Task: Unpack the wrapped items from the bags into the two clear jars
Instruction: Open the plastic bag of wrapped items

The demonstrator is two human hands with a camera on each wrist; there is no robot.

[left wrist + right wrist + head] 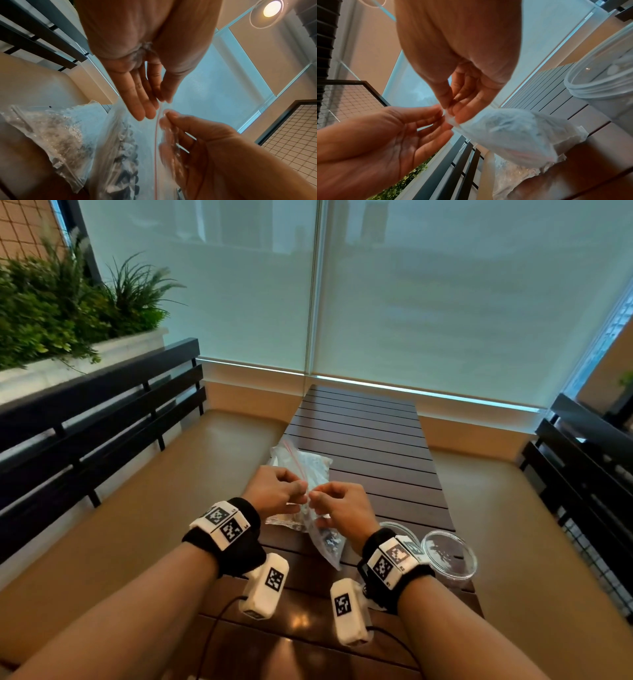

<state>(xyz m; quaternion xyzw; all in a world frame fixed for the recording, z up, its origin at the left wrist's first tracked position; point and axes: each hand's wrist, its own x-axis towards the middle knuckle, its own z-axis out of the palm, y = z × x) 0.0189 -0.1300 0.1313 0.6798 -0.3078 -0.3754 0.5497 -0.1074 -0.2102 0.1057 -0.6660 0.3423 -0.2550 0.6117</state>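
Both hands meet above the near part of the dark slatted table (pixel 359 433). My left hand (pixel 297 491) and right hand (pixel 319 501) each pinch the top edge of a clear zip bag (pixel 325 539) that hangs between them, dark wrapped items inside. In the left wrist view the left hand's fingers (pixel 142 102) and thumb close on the bag (pixel 120 148) by its red zip line. The right wrist view shows the right hand (pixel 453 108) pinching the bag (pixel 513 135). A second bag (pixel 301 463) of lighter wrapped items lies behind. Two clear jars (pixel 448 556) stand right; one (pixel 399 528) is partly hidden.
Black slatted benches (pixel 102 419) flank the table, with another bench (pixel 582 474) at the right. A planter with green plants (pixel 51 309) sits at the back left. Frosted window blinds (pixel 376 285) close the far side. Cables hang from the wrist cameras near the table's front edge.
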